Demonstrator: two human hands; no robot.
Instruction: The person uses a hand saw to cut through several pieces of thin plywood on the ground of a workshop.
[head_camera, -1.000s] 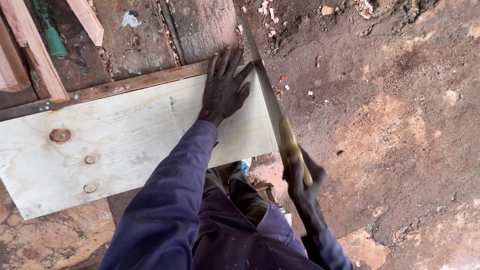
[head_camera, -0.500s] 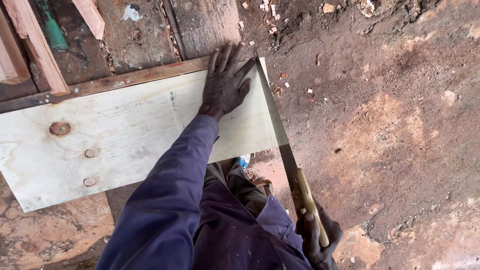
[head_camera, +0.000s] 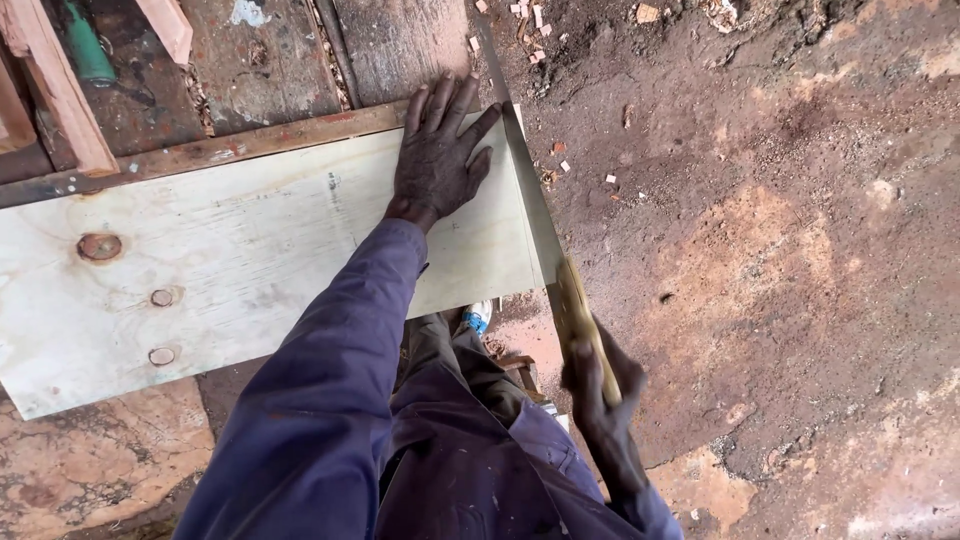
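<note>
Your right hand (head_camera: 597, 385) is closed around the yellowish wooden handle of a handsaw (head_camera: 545, 230). From that grip the blade runs toward 11 o'clock, lying along the right end of the plywood board (head_camera: 230, 270).

Your left hand (head_camera: 437, 160) lies flat, fingers spread, palm down on the board near its far right corner, fingertips reaching the board's far edge just beside the blade.

The pale board shows three knots at its 9 o'clock side and rests on dark weathered planks (head_camera: 270, 60). A reddish wooden strip (head_camera: 60, 95) lies at 10 o'clock, with a green tool handle (head_camera: 88, 50) just beside it.

Small wood chips (head_camera: 585, 170) are scattered on the bare reddish-brown ground (head_camera: 800, 250) at 3 o'clock of the blade.
</note>
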